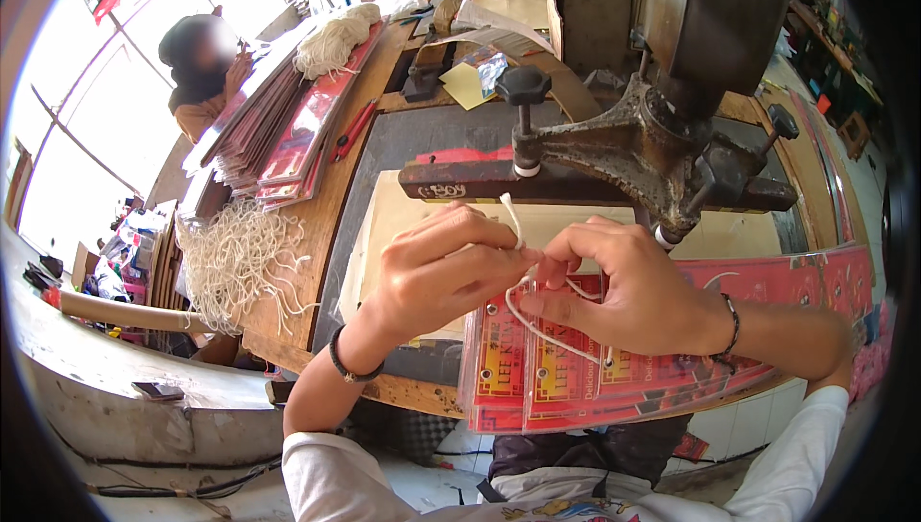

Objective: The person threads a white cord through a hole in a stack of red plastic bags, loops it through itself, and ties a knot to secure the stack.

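Knotting, apparently: white cord looped over the red cards, left hand with fingers pinching its upright end, right hand with fingers curled nearby, hold unclear; the next move likely calls for an even pull.

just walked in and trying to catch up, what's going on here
Someone is working a white cord with both hands. The left hand pinches it, with one end sticking up; the right hand is at the cord too, its exact grip unclear. A loop hangs over red sheets at the near edge of the table. Loose cords lie heaped to the left, and a dark press stands just beyond the hands.
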{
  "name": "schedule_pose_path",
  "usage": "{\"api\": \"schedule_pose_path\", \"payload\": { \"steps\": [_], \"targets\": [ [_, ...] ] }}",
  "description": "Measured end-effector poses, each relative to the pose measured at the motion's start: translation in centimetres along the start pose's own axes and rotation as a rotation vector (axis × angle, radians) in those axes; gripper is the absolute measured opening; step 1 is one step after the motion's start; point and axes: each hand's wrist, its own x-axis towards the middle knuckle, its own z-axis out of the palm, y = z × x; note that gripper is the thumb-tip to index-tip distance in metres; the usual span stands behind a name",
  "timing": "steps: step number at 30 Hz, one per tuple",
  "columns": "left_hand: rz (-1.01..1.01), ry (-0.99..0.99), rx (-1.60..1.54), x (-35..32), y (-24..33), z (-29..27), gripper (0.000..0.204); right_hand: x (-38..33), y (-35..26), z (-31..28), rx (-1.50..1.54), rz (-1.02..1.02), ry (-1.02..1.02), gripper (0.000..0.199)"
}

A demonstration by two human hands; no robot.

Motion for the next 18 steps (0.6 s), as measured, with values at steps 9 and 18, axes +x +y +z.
{"api": "schedule_pose_path", "payload": {
  "steps": [9,18],
  "targets": [
    [0.037,-0.008,-0.01,0.4,0.4,-0.3,0.021,0.0,-1.0,-0.5,0.057,0.08,-0.034,0.029],
    [-0.252,0.082,-0.061,0.7,0.1,-0.8,0.014,-0.1,-0.5,-0.5,0.361,0.147,0.063,0.024]
  ]
}}
